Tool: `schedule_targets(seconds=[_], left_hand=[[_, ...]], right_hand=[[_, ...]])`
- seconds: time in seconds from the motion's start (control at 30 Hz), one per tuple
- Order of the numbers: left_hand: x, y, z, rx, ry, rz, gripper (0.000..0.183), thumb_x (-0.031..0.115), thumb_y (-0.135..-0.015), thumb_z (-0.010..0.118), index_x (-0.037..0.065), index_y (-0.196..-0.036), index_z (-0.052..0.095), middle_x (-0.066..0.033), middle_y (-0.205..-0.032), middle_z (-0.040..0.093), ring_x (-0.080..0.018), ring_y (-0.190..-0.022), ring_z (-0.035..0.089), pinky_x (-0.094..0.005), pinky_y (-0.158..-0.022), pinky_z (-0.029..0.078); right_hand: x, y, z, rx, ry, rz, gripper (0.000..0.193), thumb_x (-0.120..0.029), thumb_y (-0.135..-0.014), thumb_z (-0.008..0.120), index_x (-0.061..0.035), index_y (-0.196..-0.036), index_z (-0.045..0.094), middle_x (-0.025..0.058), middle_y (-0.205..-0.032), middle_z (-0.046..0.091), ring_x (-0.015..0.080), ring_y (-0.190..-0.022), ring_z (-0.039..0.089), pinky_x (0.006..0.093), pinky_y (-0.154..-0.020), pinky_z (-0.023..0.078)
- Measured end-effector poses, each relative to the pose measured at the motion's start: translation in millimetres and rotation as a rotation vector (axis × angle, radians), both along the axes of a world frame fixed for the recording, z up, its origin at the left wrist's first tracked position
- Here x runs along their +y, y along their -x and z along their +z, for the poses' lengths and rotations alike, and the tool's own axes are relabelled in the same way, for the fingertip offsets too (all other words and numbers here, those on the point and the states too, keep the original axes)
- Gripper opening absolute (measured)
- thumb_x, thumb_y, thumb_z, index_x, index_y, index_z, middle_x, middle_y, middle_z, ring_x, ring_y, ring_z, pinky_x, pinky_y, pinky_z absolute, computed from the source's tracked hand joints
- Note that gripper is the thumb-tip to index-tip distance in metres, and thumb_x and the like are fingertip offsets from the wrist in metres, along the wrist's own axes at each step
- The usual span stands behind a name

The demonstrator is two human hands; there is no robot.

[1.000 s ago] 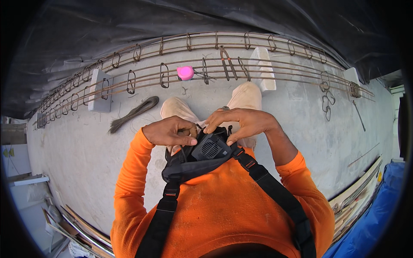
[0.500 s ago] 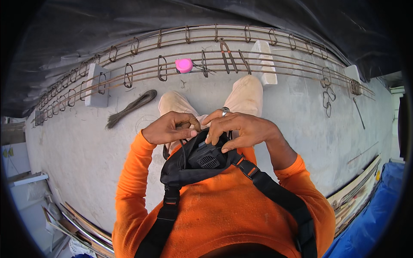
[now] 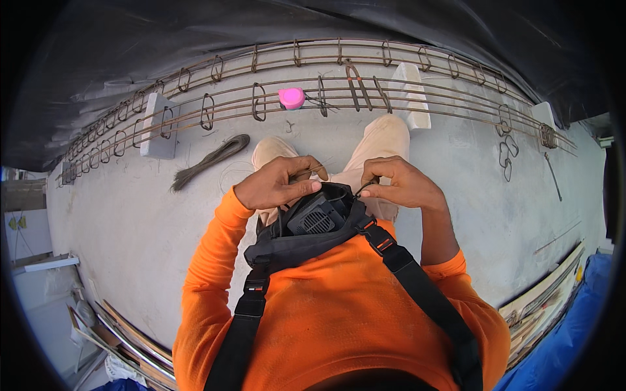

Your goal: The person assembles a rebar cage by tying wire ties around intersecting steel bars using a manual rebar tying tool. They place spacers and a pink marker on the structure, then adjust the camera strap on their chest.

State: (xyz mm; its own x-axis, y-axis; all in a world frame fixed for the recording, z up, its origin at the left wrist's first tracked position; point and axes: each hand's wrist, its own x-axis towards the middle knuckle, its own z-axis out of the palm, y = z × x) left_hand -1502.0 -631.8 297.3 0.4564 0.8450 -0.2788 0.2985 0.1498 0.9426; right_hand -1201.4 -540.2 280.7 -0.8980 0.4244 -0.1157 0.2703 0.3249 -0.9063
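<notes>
I had one view only, the head camera, worn high and facing steeply down the person's chest to the concrete floor (image 3: 130,215). It sat close above the chest pouch (image 3: 313,225). The fisheye lens bent the rebar cage (image 3: 261,98) near the rim.

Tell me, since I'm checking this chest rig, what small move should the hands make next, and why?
Probably the left hand should steady the black chest pouch while the right hand eases the thin black cord it pinches into the open top. Both hands sit at the pouch's upper rim, and the cord looks loose there, outside the pouch.
</notes>
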Motion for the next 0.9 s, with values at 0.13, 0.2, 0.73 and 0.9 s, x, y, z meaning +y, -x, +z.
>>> schedule_targets(seconds=[0.13, 0.2, 0.73, 0.9], left_hand=[[-18, 27, 27, 0.097, -0.061, 0.132, 0.026, 0.029, -0.098, 0.07, 0.003, -0.104, 0.07, 0.0058, -0.063, 0.036, -0.0067, -0.058, 0.03, -0.028, -0.053, 0.027], [-35, 46, 41, 0.148, 0.005, 0.123, 0.026, 0.028, -0.098, 0.071, 0.002, -0.098, 0.071, 0.0051, -0.062, 0.04, -0.0064, -0.058, 0.032, -0.028, -0.053, 0.027], [-94, 36, 66, 0.192, 0.03, 0.008, 0.035, 0.032, -0.086, 0.084, 0.005, -0.104, 0.071, -0.0001, -0.055, 0.038, -0.0128, -0.05, 0.036, -0.0324, -0.051, 0.033], [-93, 32, 61, 0.275, -0.034, 0.011, 0.033, 0.031, -0.083, 0.085, 0.006, -0.093, 0.064, -0.0018, -0.054, 0.042, -0.0158, -0.049, 0.041, -0.0335, -0.051, 0.036]], right_hand=[[-7, 17, 20, 0.168, -0.086, -0.204, 0.017, -0.015, -0.089, 0.073, -0.0018, -0.1, 0.07, 0.0081, -0.092, 0.064, 0.0239, -0.091, 0.062, 0.0368, -0.083, 0.049], [3, 30, 30, 0.228, -0.146, -0.012, 0.017, -0.011, -0.089, 0.07, -0.0016, -0.103, 0.07, 0.0085, -0.1, 0.064, 0.026, -0.097, 0.061, 0.0387, -0.088, 0.048], [4, 134, 52, 0.111, -0.107, 0.821, 0.015, -0.017, -0.089, 0.07, -0.0019, -0.09, 0.068, 0.0066, -0.087, 0.062, 0.0264, -0.09, 0.06, 0.0399, -0.089, 0.046], [-6, 139, 47, 0.12, -0.157, 0.676, 0.017, -0.019, -0.09, 0.071, -0.0051, -0.1, 0.069, 0.0059, -0.099, 0.063, 0.0276, -0.097, 0.06, 0.0411, -0.09, 0.046]])
